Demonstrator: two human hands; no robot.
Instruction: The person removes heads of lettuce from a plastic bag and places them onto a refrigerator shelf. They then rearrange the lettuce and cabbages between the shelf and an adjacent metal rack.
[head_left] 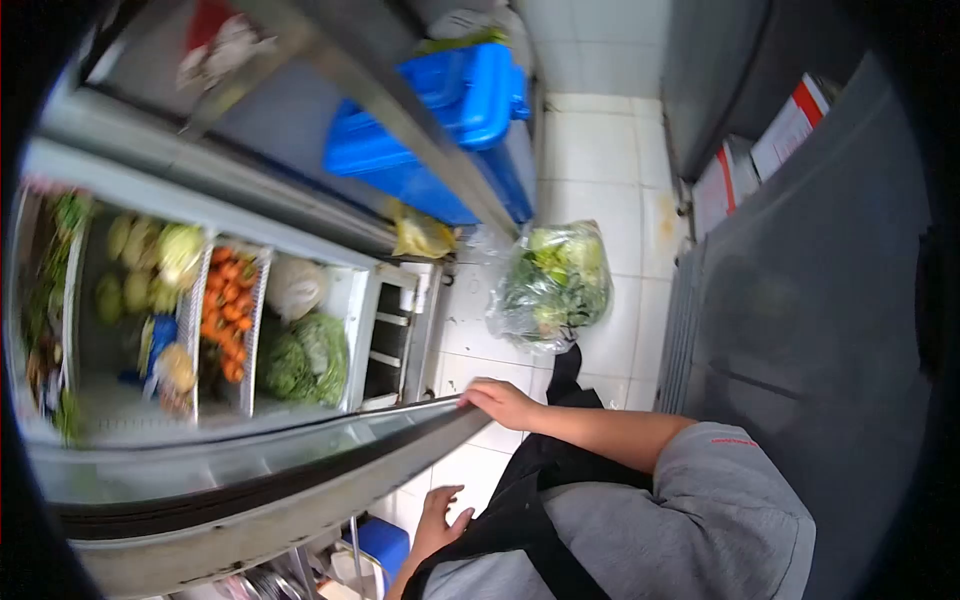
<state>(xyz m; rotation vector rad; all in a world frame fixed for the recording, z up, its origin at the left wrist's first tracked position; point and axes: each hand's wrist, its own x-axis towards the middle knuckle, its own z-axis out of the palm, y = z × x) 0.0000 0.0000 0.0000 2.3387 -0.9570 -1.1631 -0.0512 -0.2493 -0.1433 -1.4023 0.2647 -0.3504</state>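
My right hand (500, 402) grips the edge of an open fridge door (300, 470), fingers curled over its metal rim. My left hand (440, 512) hangs lower beside the door, fingers spread and holding nothing. Inside the fridge (360, 300) I see pale green cabbages (165, 255), a wire basket of orange vegetables (225, 305), a white wrapped bundle (295, 287) and leafy greens (305, 360). I wear a grey shirt and a black apron (530, 500).
A clear plastic bag of greens (555, 285) lies on the white tiled floor (600, 150) in front of the fridge. Blue plastic crates (450, 110) sit beside the fridge. A grey cabinet (800, 300) and cardboard boxes (780, 135) line the right side. A blue container (385, 545) stands below.
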